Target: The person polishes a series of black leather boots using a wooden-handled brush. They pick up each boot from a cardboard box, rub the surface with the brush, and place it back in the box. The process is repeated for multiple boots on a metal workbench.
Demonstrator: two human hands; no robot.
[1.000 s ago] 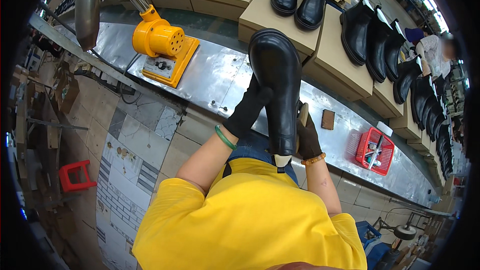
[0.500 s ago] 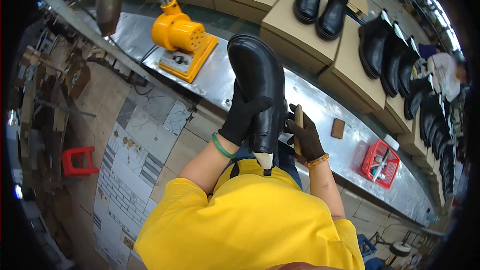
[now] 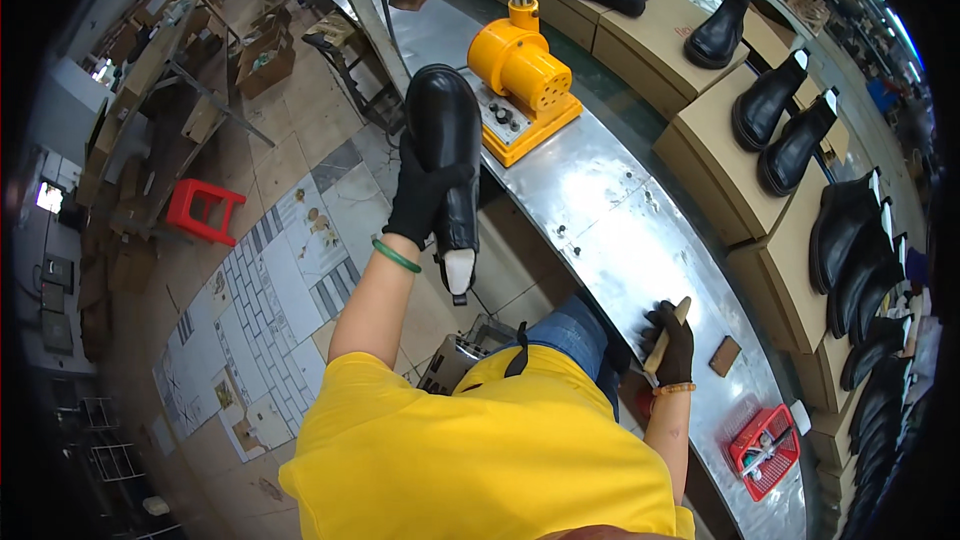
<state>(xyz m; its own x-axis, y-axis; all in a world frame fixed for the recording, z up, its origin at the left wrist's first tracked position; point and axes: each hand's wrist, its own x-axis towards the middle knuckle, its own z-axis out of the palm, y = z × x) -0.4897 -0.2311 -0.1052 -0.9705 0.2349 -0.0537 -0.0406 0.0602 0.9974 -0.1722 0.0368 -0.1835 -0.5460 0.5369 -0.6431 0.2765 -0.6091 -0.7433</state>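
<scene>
A black ankle boot (image 3: 445, 120), toe pointing away from me, is raised left of the metal workbench (image 3: 600, 205). My left hand (image 3: 420, 195), in a black glove, is closed round its shaft; a whitish lining shows at its near end. Low over the right part of the bench, my gloved right hand (image 3: 678, 348) is closed on a slim tan wooden tool (image 3: 668, 338). Its working side is hidden by the dark fingers. Beside that hand, a small brown block (image 3: 725, 356) lies on the metal.
A yellow machine (image 3: 525, 80) stands on the bench just right of the boot. Near the bench's right end is a red basket (image 3: 765, 450) of small items. Cardboard boxes (image 3: 735, 165) bearing more black boots (image 3: 790, 155) line the far side. Leftward, a red stool (image 3: 205, 210) stands on the floor.
The boot has moved left with my left hand, away from my right hand. My right hand has gone right and nearer with the wooden tool, down by the bench top. My view has turned left.
</scene>
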